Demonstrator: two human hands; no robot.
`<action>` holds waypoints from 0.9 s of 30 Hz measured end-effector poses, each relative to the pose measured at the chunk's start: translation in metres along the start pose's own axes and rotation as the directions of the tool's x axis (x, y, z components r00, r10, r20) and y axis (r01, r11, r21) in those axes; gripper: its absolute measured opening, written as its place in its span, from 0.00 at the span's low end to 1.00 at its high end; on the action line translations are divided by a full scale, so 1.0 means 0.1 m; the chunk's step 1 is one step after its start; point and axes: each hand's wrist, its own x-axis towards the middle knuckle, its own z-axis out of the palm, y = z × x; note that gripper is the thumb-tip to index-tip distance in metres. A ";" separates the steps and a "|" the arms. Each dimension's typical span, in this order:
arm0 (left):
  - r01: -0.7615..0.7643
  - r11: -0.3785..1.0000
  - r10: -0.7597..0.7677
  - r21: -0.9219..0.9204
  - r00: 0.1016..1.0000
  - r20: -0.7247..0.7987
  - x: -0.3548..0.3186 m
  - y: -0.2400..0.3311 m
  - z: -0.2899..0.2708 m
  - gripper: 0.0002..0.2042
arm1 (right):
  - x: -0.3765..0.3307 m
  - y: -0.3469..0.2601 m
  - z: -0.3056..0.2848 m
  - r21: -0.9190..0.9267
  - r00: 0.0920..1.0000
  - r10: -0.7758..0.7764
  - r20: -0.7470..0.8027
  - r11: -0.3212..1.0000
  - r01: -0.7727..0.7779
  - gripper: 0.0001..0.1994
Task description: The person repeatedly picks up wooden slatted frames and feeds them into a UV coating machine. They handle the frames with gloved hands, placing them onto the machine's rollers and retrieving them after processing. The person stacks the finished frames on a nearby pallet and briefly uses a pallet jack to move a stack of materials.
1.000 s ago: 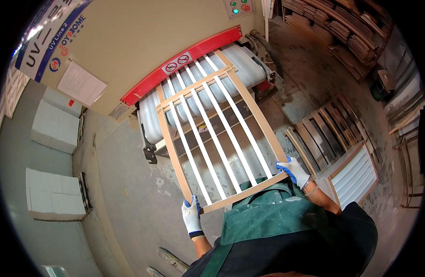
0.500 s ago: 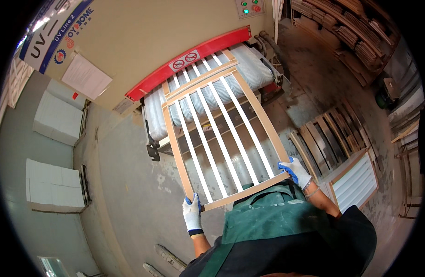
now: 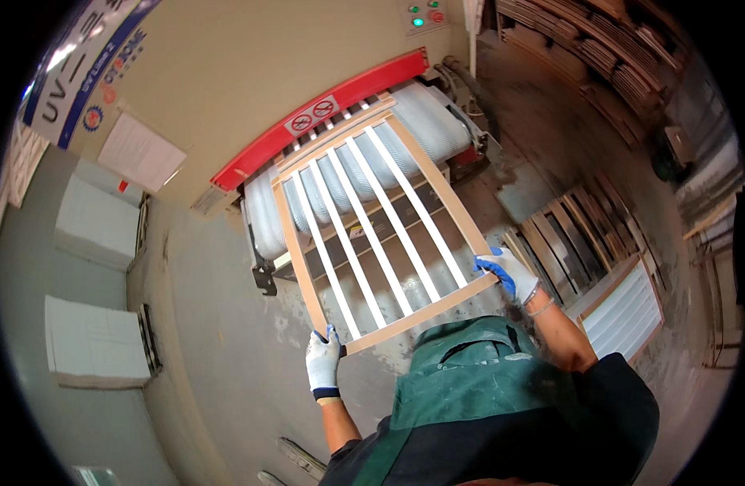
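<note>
My two gloved hands hold a slatted frame (image 3: 457, 202) with tan edge bars and several white slats. Its near left corner is gripped by my left hand (image 3: 322, 360), fingers closed. At the near right corner, my right hand (image 3: 510, 275) is wrapped round the bar. The frame's far end lies over the mesh conveyor belt (image 3: 425, 117), close against a second slatted frame (image 3: 314, 151) that is partly under the machine's red guard bar (image 3: 255, 150). What the far end rests on is partly hidden.
The big beige machine (image 3: 227, 73) stands ahead, with lit buttons (image 3: 419, 23) at upper right. Stacks of white panels (image 3: 97, 340) are at left. A slatted wooden pallet (image 3: 571, 243) and another white slatted panel (image 3: 627, 312) lie at right. Stacked boards (image 3: 583, 49) fill the far right.
Both hands have pushed the slatted frame forward, away from my body. The second frame has slid further under the red guard bar. The view has shifted slightly.
</note>
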 end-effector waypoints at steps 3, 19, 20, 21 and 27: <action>0.070 0.994 -0.061 -0.086 0.993 0.097 0.14 0.08 -0.08 0.24 | 0.00 -0.13 0.06 0.082 0.996 0.062 -0.058 0.995 -0.057 0.10; -0.014 0.995 0.023 -0.095 0.996 0.087 1.14 0.24 -0.06 0.26 | -0.82 1.10 -0.83 0.528 0.918 0.275 -0.284 0.844 -0.090 0.15; -0.010 0.992 0.015 -0.129 0.999 0.039 1.18 0.20 -0.05 0.27 | -0.87 1.20 -0.91 0.600 0.957 0.236 -0.171 0.795 -0.088 0.09; -0.060 0.987 0.069 -0.146 0.996 0.061 1.14 0.38 -0.10 0.27 | -1.08 1.30 -1.00 0.641 0.961 0.199 -0.191 0.767 -0.032 0.08; 0.058 0.765 0.126 -0.642 0.963 0.237 1.93 0.11 0.09 0.26 | -1.64 1.93 -1.44 0.758 0.899 0.357 -0.253 0.651 -0.046 0.11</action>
